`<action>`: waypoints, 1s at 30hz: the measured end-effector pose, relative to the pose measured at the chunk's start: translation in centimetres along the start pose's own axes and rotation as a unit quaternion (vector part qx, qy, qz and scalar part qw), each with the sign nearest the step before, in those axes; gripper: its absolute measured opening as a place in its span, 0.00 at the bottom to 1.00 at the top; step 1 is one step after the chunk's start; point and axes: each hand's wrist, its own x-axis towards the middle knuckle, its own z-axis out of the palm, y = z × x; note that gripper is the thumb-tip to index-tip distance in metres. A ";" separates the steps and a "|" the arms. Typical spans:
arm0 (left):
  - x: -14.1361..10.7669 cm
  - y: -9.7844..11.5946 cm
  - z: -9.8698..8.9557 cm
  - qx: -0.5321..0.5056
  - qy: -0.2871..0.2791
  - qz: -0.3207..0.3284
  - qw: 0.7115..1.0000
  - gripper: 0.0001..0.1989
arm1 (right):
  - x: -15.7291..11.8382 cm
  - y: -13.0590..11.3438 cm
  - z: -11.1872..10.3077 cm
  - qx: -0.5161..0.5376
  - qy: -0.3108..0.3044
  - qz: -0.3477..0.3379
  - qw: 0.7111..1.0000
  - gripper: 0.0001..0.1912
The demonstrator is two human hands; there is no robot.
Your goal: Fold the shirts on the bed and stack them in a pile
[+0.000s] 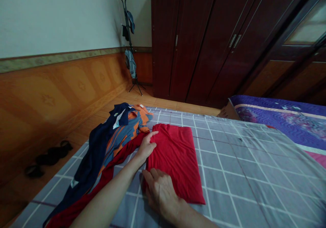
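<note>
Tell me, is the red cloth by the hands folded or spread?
Folded. The red cloth lies in a straight-sided rectangle on the checked sheet, left hand and right hand at its edge.

Bright red folded cloth (175, 153), a flat, roughly rectangular bundle, longer than wide, soft creases across its top face, right edge fairly straight, lying flat on a grey sheet (224, 173) with white grid lines

left hand (147, 148): 1 | right hand (161, 190): 1 | folded red cloth (175, 156): 1 | garments (98, 139) piled left: at least 3 | far coat stand (129, 39): 1 | far metal handles (232, 40): 3
</note>
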 end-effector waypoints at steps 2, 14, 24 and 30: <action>0.2 -0.4 -0.2 0.008 0.010 0.005 1.000 0.34 | -0.1 0.0 0.0 0.003 0.004 -0.008 1.000 0.21; 0.8 -1.3 -0.8 0.106 0.092 0.064 0.988 0.31 | -0.5 -0.4 0.1 -0.037 0.010 -0.074 0.997 0.17; 0.5 -1.3 -0.6 0.236 0.087 0.072 0.965 0.26 | -2.4 -0.1 -1.4 -0.091 -0.002 -0.136 0.987 0.12; -0.3 -0.3 -0.6 0.308 0.088 0.047 0.946 0.27 | -9.1 5.4 -0.3 -0.159 0.093 -0.065 0.981 0.26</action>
